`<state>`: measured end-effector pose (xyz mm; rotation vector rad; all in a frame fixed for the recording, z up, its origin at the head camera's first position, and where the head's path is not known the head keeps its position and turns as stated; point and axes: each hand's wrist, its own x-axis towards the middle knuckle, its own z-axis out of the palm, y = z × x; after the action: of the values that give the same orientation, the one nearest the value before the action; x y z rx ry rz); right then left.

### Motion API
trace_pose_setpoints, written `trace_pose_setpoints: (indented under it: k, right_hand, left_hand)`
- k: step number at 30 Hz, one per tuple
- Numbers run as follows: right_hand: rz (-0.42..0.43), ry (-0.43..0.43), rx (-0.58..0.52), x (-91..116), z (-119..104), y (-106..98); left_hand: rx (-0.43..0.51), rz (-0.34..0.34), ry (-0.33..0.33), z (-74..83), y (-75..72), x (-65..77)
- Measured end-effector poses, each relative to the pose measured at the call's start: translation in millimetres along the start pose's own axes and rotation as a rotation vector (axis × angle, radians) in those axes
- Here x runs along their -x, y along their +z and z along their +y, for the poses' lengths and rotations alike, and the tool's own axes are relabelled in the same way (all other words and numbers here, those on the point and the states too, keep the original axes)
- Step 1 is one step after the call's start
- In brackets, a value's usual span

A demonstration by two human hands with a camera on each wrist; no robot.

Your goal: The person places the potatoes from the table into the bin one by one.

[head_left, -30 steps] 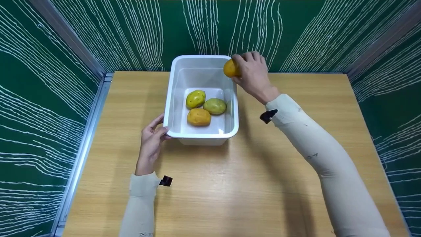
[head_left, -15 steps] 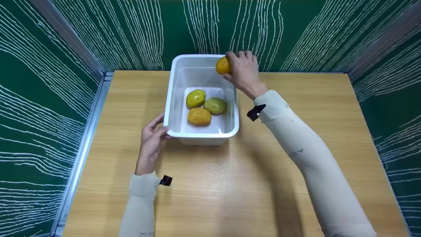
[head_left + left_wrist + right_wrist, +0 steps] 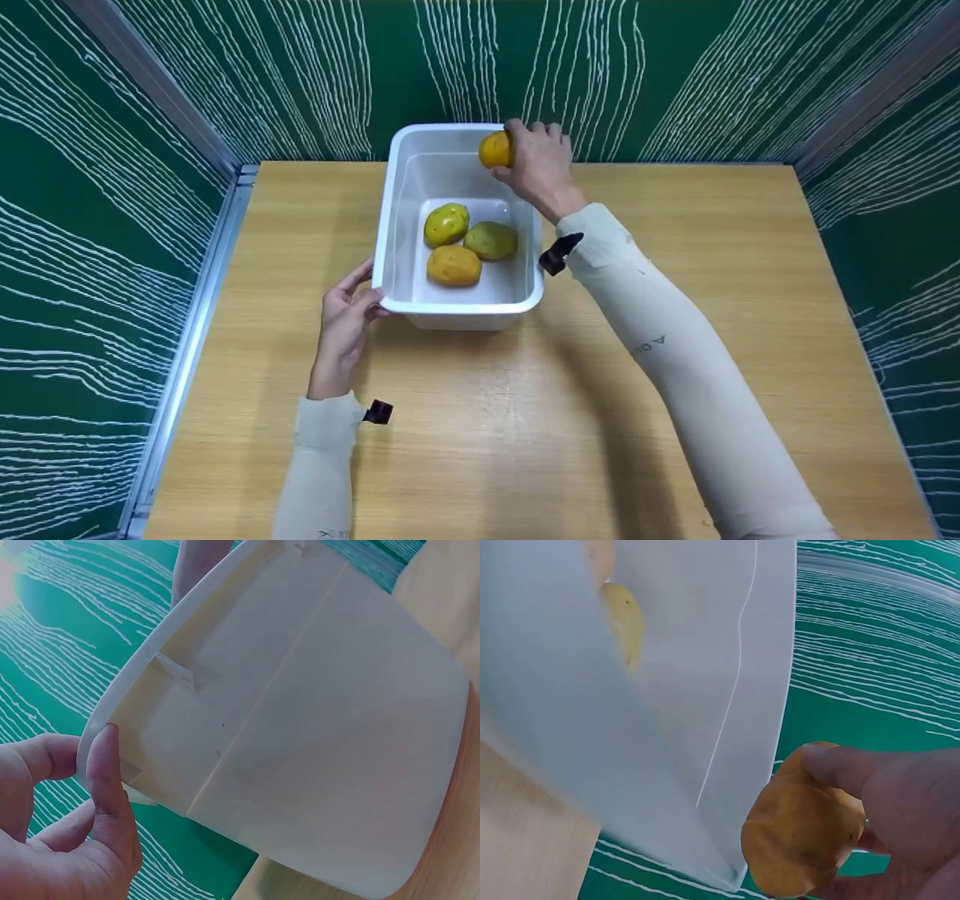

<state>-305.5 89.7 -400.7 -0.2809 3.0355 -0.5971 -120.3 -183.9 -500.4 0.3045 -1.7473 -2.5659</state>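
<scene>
My right hand (image 3: 541, 166) grips an orange-yellow mango (image 3: 495, 150) over the far right corner of a white plastic bin (image 3: 381, 217). In the right wrist view, thumb and fingers curl round that mango (image 3: 799, 836), close to the bin's rim. Three mangoes lie together on the bin's floor: a yellow-green one (image 3: 446, 225), a green one (image 3: 491, 241) and an orange-yellow one (image 3: 454, 266). At the near left corner my left hand (image 3: 341, 326) holds the rim; the left wrist view has its thumb and fingers (image 3: 105, 765) pinching the edge.
The bin stands on a wooden table (image 3: 465, 435) near its back edge. Green panels (image 3: 517, 60) with white wavy lines rise behind and at both sides, with a metal rail (image 3: 199, 322) along the left edge. A small black wrist camera (image 3: 379, 412) sits on the left sleeve.
My right hand has moved left with its mango, from the bin's right rim to over its far right part. My left hand and the bin have stayed put.
</scene>
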Motion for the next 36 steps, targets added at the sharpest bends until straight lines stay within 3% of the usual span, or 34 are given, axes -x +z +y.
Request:
trace_pose_setpoints:
  k: [9, 22, 27, 36]
  right_hand:
    - [-0.065, 0.079, -0.050, -7, -12, 8]
    - [-0.060, 0.059, -0.148, -15, -14, 33]
    - [-0.054, 0.006, -0.111, -16, -14, 45]
    - [-0.125, -0.066, 0.008, -18, -10, 63]
  left_hand:
    - [-0.022, 0.002, 0.003, 0.1, -3.4, -0.2]
    - [-0.006, 0.010, -0.006, -0.7, -3.8, -0.2]
    - [-0.015, 0.009, -0.008, -1.2, -3.2, -0.4]
    - [-0.001, -0.004, -0.001, -1.8, -2.9, -0.4]
